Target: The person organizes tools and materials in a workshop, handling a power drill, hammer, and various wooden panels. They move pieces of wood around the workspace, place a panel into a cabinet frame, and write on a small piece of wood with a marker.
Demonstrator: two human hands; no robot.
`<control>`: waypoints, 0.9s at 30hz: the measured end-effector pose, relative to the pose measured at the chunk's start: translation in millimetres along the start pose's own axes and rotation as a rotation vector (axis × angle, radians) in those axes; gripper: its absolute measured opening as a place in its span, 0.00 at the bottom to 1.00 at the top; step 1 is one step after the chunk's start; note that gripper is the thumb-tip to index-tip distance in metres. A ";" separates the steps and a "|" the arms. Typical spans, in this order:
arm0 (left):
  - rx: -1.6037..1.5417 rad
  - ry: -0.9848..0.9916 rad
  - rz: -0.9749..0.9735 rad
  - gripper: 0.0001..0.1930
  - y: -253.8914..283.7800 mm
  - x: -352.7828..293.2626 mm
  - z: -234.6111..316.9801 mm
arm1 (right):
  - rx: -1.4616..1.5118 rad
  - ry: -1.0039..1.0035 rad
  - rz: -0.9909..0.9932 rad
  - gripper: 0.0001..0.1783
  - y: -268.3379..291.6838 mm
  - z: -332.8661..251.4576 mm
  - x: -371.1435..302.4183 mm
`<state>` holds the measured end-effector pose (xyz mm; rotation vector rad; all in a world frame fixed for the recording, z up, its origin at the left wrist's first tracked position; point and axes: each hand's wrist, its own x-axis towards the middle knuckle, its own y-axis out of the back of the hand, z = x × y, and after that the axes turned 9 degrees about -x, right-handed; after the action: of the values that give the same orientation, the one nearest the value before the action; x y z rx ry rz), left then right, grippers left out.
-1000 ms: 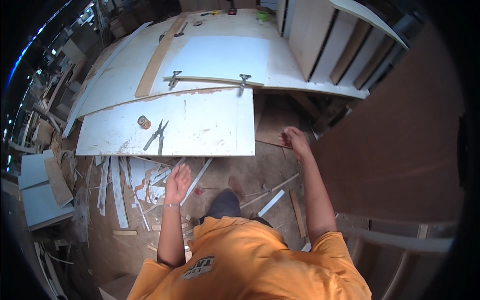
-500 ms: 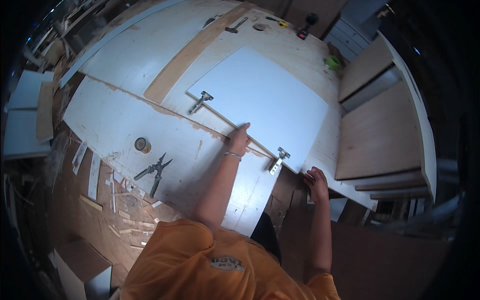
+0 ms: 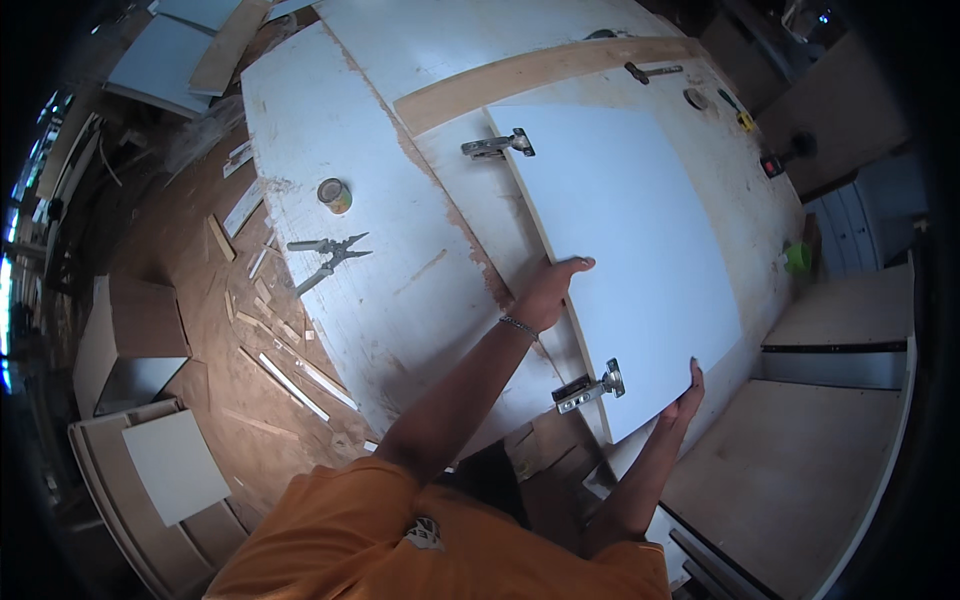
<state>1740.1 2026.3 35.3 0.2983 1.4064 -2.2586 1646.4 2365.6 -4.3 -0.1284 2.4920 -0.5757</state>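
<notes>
A white cabinet door panel [image 3: 640,240] lies tilted across my view, gripped by both hands. Along its left edge my left hand [image 3: 550,290] is closed, thumb on the white face and fingers underneath. At the near right edge my right hand [image 3: 685,395] holds the panel, fingertips on its face and the rest of the grip partly hidden. Two metal hinges are fixed by the left edge: one hinge [image 3: 500,145] near the far corner, another hinge [image 3: 592,387] near the close corner. Their arms stick out past the edge.
Pliers [image 3: 330,258] and a small tin [image 3: 334,195] lie on the white worktable [image 3: 400,300]. Farther back are a wooden board [image 3: 540,75], a hammer [image 3: 650,72], a drill [image 3: 785,155] and a green cup [image 3: 796,258]. An open cabinet carcass [image 3: 790,450] stands right. Wood offcuts [image 3: 290,385] litter the floor.
My right hand, earlier apart from the panel's near corner, now grips its edge. My left hand stays on the hinge edge. The whole view has turned, with the panel now appearing more upright.
</notes>
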 end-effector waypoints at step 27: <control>-1.100 -1.047 0.056 0.14 220.4 -609.8 90.8 | -0.777 0.534 -1.112 0.42 -413.5 139.7 -522.0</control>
<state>2384.0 2026.4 154.5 -1.0048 1.6267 -0.9398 2143.9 2051.3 337.2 -1.9308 2.8261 0.0454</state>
